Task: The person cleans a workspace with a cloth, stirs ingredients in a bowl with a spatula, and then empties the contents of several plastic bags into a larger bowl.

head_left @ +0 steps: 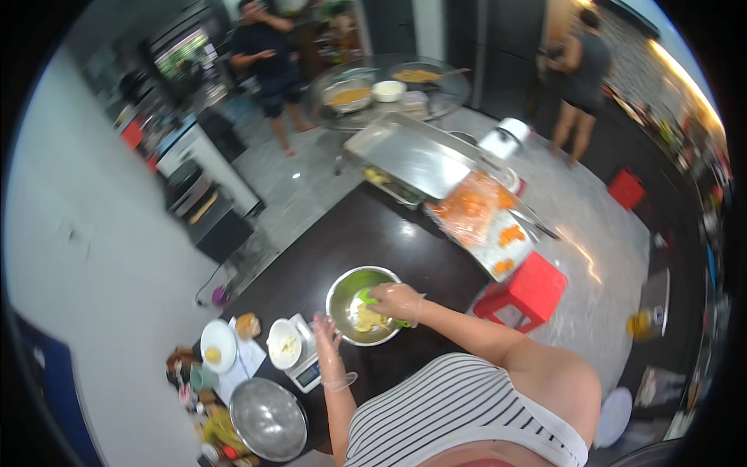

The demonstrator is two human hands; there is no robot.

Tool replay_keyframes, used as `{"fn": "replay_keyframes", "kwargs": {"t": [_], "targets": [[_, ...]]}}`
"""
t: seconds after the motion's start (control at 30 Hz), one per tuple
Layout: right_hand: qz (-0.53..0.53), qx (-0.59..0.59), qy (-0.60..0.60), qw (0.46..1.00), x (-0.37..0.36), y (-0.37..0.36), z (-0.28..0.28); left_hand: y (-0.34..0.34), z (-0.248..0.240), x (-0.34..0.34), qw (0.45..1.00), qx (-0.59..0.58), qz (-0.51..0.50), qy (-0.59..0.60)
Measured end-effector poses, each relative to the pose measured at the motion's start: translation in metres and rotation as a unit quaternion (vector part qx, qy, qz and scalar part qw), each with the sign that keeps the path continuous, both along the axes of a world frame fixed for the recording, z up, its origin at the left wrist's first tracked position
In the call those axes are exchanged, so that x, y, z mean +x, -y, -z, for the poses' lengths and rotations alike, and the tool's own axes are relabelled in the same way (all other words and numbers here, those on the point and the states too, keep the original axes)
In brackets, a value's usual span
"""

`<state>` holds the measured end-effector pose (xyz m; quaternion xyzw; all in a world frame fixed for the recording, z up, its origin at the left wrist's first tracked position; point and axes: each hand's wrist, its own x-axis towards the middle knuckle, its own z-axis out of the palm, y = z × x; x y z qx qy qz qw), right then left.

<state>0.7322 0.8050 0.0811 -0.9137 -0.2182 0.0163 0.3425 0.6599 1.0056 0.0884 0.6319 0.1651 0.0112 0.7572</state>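
Note:
A steel mixing bowl (330,305) stands on the dark table, with pale yellow dough-like crumbs (370,317) in its bottom. My right hand (395,302), in a clear glove, reaches into it from the right. Its fingers close on a bright green utensil (364,296), which looks like a spatula and is partly covered by the hand. My left hand (328,342), also gloved, is held beside the bowl's left rim, fingers apart and nothing in it. Just left of that hand, a white bowl (277,356) with pale scraps sits on a white kitchen scale (310,375).
A second steel bowl (268,420), a white plate (212,335) and several bottles crowd the left corner. Beyond the dark table (311,257) are a steel tray (420,156) and a film-covered tray of orange pieces (476,204). A red stool (529,292) stands right. Two people are farther off.

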Motion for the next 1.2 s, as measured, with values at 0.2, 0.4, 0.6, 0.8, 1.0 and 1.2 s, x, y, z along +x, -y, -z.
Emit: {"fn": "replay_keyframes", "kwargs": {"t": [0.2, 0.4, 0.6, 0.8, 1.0, 1.2], "targets": [[0.042, -0.011, 0.062, 0.997, -0.010, 0.015, -0.005, 0.012, 0.005, 0.014, 0.978, 0.155, 0.096, 0.098], [0.030, 0.363, -0.375, 0.852, -0.023, 0.058, -0.038, 0.025, 0.020, 0.010, 0.946, 0.270, 0.060, 0.172], [0.064, 0.481, -0.455, 0.746, -0.049, 0.117, -0.046, 0.047, -0.001, -0.015, 0.927, 0.336, 0.034, 0.163], [-0.019, 0.547, -0.491, 0.677, -0.070, 0.162, -0.044, 0.076, -0.003, -0.090, 0.942, 0.305, -0.082, 0.115], [-0.199, 0.689, -0.530, 0.452, -0.102, 0.245, -0.107, 0.183, -0.018, -0.187, 0.915, 0.334, -0.212, 0.075], [-0.256, 0.641, -0.631, 0.354, -0.171, 0.259, -0.112, 0.258, -0.006, -0.329, 0.849, 0.406, -0.340, 0.011]]}}
